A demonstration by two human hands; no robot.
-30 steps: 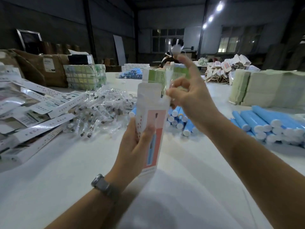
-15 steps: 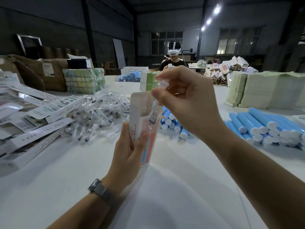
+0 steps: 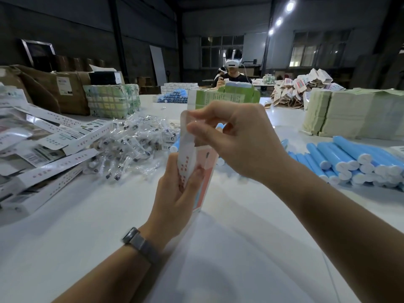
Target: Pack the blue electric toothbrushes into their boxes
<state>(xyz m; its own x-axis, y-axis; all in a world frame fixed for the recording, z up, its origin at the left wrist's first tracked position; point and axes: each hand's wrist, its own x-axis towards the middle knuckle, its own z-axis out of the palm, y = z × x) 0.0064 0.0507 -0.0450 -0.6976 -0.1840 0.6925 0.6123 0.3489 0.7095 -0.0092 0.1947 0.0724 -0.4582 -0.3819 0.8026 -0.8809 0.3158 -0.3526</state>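
Observation:
My left hand (image 3: 175,193) grips a tall white and pink toothbrush box (image 3: 204,176), held upright above the white table (image 3: 87,226). My right hand (image 3: 236,141) is at the box's top, with thumb and fingers pinching the rounded top flap (image 3: 185,127). What is inside the box is hidden. Blue toothbrush handles (image 3: 349,158) lie stacked at the right. More blue handles (image 3: 175,147) lie behind the box, mostly covered by my hands.
Bagged brush heads (image 3: 131,145) are heaped left of centre, with flat box blanks (image 3: 50,149) piled at far left. Green cartons (image 3: 113,99), a pale green stack (image 3: 354,114) and finished boxes (image 3: 301,88) stand behind. A person (image 3: 231,73) sits across the table.
My right hand has come down from above the box to its top and now pinches the flap. The small bagged part it held up earlier is no longer visible.

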